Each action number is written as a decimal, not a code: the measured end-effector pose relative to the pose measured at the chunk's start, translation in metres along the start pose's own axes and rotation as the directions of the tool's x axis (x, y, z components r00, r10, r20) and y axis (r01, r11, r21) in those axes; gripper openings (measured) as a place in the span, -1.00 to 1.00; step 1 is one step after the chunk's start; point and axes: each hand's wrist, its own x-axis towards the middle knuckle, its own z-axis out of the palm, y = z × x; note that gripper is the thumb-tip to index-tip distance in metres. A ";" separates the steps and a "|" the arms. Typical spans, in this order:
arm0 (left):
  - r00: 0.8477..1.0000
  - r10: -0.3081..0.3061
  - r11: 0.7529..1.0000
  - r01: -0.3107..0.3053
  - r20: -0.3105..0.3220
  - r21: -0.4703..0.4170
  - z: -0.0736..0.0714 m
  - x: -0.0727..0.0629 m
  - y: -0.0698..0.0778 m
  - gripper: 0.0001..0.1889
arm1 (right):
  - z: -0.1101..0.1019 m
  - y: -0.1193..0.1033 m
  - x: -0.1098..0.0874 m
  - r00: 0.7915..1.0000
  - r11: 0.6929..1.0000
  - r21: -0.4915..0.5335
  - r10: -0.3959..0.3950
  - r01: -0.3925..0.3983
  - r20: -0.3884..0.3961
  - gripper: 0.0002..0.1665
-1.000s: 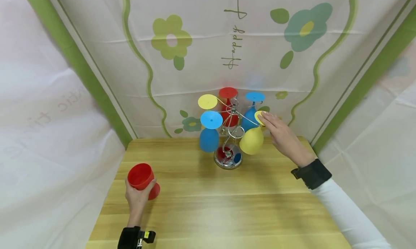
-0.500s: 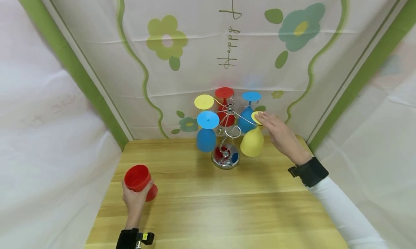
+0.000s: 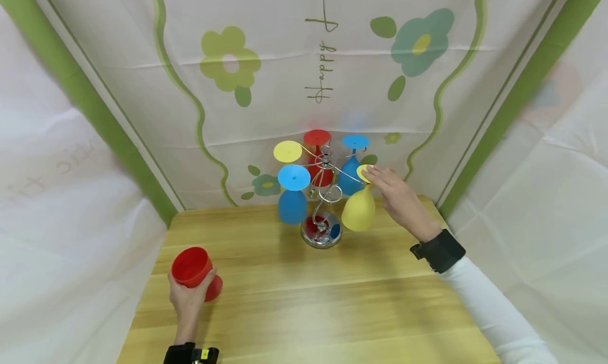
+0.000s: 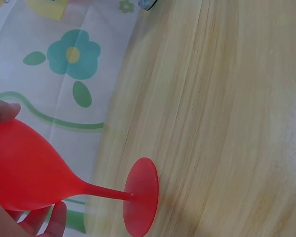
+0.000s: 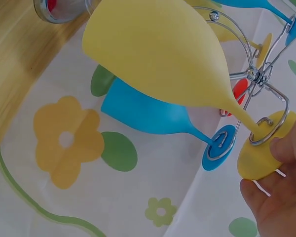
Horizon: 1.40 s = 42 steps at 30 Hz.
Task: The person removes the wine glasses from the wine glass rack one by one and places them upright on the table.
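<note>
My left hand (image 3: 189, 299) grips the bowl of a red goblet (image 3: 192, 268) at the table's left side. In the left wrist view the red goblet (image 4: 34, 168) lies sideways across the picture, its round foot (image 4: 141, 197) over the wood. On the right, my right hand (image 3: 396, 199) pinches the foot of a yellow goblet (image 3: 359, 210) hanging upside down from a chrome stemware rack (image 3: 325, 163). In the right wrist view, thumb and fingers hold the yellow foot (image 5: 259, 158), and a wire loop (image 5: 274, 129) of the rack goes round the stem beside it.
Upside down on the rack also hang two blue goblets (image 3: 292, 207), a red one (image 3: 319, 166) and another yellow one (image 3: 287, 151). The rack's round chrome base (image 3: 321, 236) stands on the wooden table (image 3: 294, 300). Printed white cloth (image 3: 285, 79) walls the back and sides.
The whole head view shifts left as the camera turns slightly. Both hands keep their hold, the left on the red goblet and the right on the yellow goblet's foot.
</note>
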 end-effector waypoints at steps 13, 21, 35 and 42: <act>1.000 0.005 1.000 -0.005 0.002 -0.008 -0.001 -0.002 0.001 0.02 | 0.001 -0.011 0.001 1.000 1.000 -0.027 -0.002 0.002 -0.018 -0.20; 1.000 0.019 1.000 -0.019 0.012 -0.020 -0.002 -0.003 0.001 0.00 | 0.000 -0.016 0.005 1.000 1.000 -0.025 -0.016 0.016 -0.015 -0.20; 1.000 -0.008 1.000 0.008 0.010 -0.019 -0.005 -0.001 0.001 0.03 | 0.009 -0.021 0.013 0.999 0.999 0.010 -0.047 0.047 -0.021 -0.20; 1.000 -0.003 1.000 0.003 0.022 -0.014 -0.003 -0.001 0.001 0.01 | 0.010 -0.022 0.020 0.999 0.999 -0.002 -0.044 0.043 -0.018 -0.22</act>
